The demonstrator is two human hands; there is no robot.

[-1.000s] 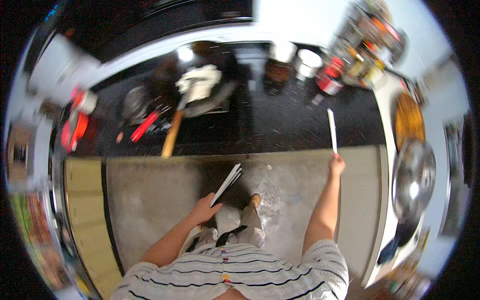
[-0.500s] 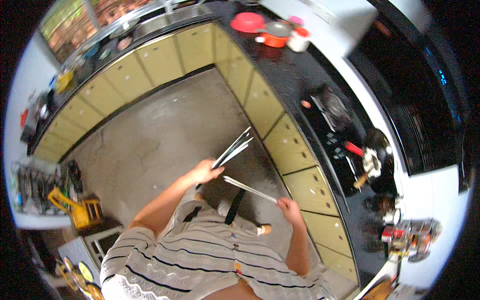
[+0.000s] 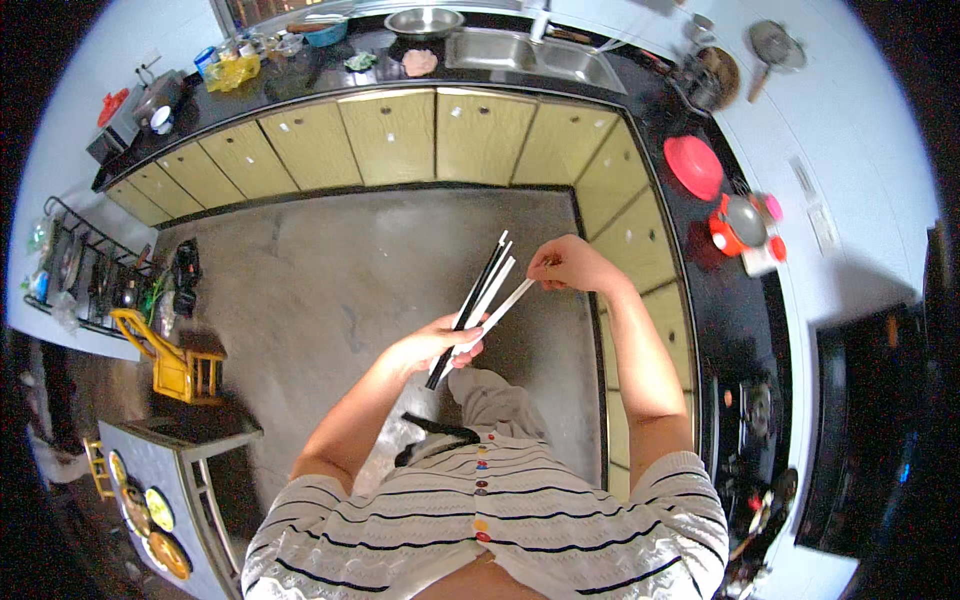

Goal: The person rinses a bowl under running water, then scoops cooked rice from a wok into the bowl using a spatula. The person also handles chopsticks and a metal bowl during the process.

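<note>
Chopsticks (image 3: 497, 287), some black, some white, were up in the air over the floor (image 3: 330, 290), slanting between both hands. The left hand (image 3: 440, 345) had its thumb and fingers wrapped around the bunch's lower part, while the right hand (image 3: 575, 265) was pinching the upper end of a white one. Further out, on the right stretch of the black counter (image 3: 650, 120), an orange pot (image 3: 722, 235) had something round and grey in its mouth (lid or bowl, couldn't tell), with a red bowl (image 3: 692, 167) nearby. A steel bowl (image 3: 424, 34) sat at the counter's far edge beside the sink (image 3: 490, 50), and a blue basin (image 3: 328, 40) near that edge had long utensils across it. Plates (image 3: 152, 550) with orangey stuff on them lined the table (image 3: 140, 450).
</note>
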